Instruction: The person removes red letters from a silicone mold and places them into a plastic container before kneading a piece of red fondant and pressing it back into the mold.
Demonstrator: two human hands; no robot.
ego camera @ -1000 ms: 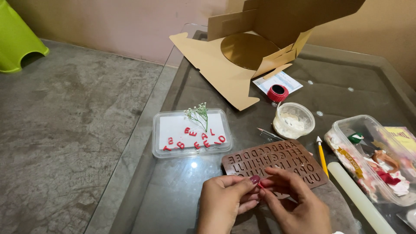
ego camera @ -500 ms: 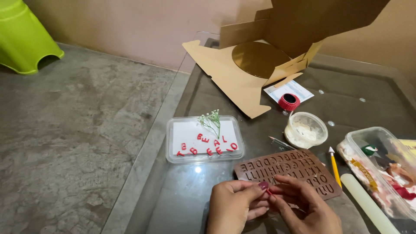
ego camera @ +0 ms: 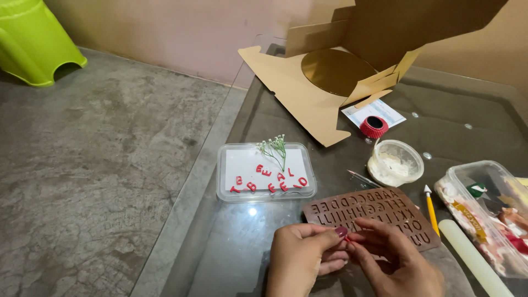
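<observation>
While both hands meet at the bottom middle of the frame, the left hand [ego camera: 302,256] and the right hand [ego camera: 393,261] pinch a tiny red piece [ego camera: 347,239] between nearly closed fingertips, just below the brown letter mould [ego camera: 371,217]. About ten red letters [ego camera: 269,181] already lie in the clear flat tray [ego camera: 225,176] in the middle, next to a small green sprig [ego camera: 275,147], so a good part of the letter making looks done, and this piece is not in the tray yet. The glass table edge [ego camera: 212,187] runs close by on the left. Bare glass lies between the tray and the hands. The right side is crowded with a white rolling pin [ego camera: 473,258], a yellow tool [ego camera: 432,212] and a clear box [ego camera: 489,214].
</observation>
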